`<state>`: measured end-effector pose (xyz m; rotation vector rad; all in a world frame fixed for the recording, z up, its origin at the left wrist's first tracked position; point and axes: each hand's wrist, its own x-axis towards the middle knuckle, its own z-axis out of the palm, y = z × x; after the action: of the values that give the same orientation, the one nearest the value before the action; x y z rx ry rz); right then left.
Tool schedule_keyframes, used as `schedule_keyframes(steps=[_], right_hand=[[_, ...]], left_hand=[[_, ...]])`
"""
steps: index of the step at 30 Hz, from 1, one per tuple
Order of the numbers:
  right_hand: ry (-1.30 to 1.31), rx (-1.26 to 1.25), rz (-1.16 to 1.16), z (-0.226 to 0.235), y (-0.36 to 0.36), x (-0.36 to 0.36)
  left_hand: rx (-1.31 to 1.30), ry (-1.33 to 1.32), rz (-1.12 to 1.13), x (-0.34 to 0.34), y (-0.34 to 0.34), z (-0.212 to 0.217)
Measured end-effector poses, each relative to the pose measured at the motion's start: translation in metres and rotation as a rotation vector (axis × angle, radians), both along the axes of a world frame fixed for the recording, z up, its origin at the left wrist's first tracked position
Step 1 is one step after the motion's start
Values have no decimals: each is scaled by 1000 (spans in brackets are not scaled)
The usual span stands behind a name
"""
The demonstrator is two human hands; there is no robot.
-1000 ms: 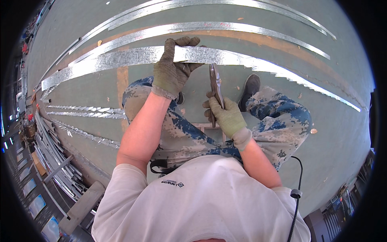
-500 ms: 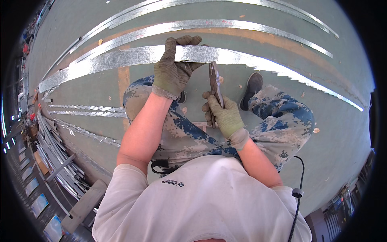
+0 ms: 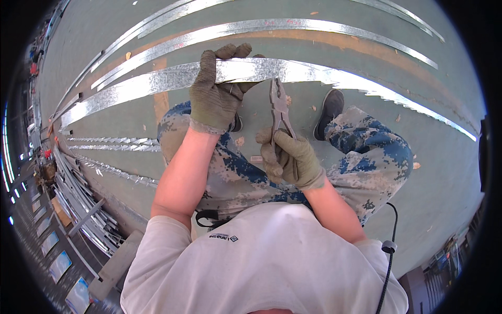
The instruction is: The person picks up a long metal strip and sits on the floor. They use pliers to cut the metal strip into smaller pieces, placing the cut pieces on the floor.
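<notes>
A long, shiny galvanized metal strip [image 3: 151, 81] stretches across in front of me, its right part jagged along the lower edge. My left hand [image 3: 210, 107], in a dirty olive work glove, is closed on the strip left of its middle. The thumb lies over the face and the other fingers are partly hidden behind. My right hand [image 3: 295, 159], gloved alike, grips the handles of a pair of pliers [image 3: 280, 104]. The jaws point away from me, with their tip at the strip's near edge; whether they touch it I cannot tell.
More flat metal strips [image 3: 251, 26] lie on the green floor beyond. Twisted, serrated metal strips [image 3: 115, 148] lie to the left, near a pile of metal profiles [image 3: 86, 204] and a wooden beam [image 3: 117, 264]. My shoe [image 3: 330, 112] is close by the strip.
The pliers have turned from edge-on to show their flat side, and the right-hand grip on the handles has shifted. My left hand has moved slightly left along the strip.
</notes>
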<state>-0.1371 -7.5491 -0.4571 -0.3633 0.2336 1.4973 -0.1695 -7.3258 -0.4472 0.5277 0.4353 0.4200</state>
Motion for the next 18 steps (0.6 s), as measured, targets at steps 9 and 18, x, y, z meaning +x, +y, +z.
schedule_keyframes(steps=[9, 18], right_hand=[[146, 91, -51, -9, -1, -5], [-182, -86, -2, 5, -7, 11]], left_hand=[[48, 49, -8, 0, -1, -7], [58, 85, -25, -1, 0, -5]])
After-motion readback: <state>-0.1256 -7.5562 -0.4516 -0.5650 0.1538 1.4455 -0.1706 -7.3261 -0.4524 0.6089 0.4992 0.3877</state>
